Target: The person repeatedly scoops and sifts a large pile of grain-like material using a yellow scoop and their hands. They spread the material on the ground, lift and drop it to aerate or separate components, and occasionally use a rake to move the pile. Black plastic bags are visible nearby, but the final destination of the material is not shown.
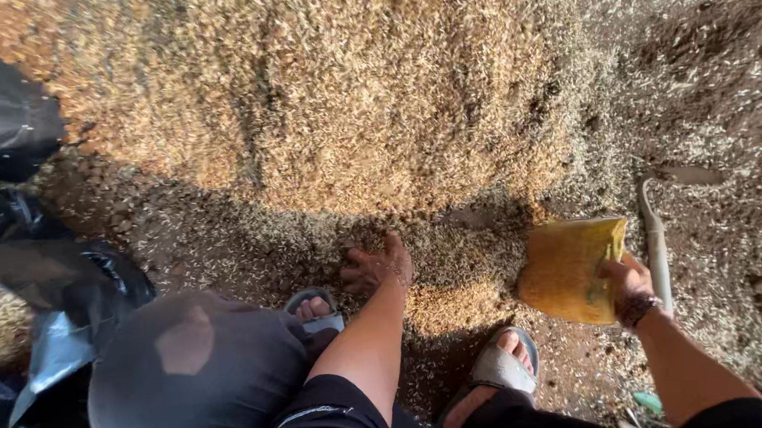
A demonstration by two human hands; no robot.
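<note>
Nearest the camera, two feet in grey sandals stand on brown soil scattered with husks. The left hand reaches down with fingers curled into the loose grain at the shaded foot of the pile; whether it encloses any grain cannot be told. The right hand is closed on the edge of a yellow scoop, tilted beside the pile. Black plastic sheeting lies left. Beyond, the golden grain pile fills the ground.

Person seen from above: bare forearms, black short sleeves, dark trousers, grey slide sandals, beaded bracelet on right wrist.
</note>
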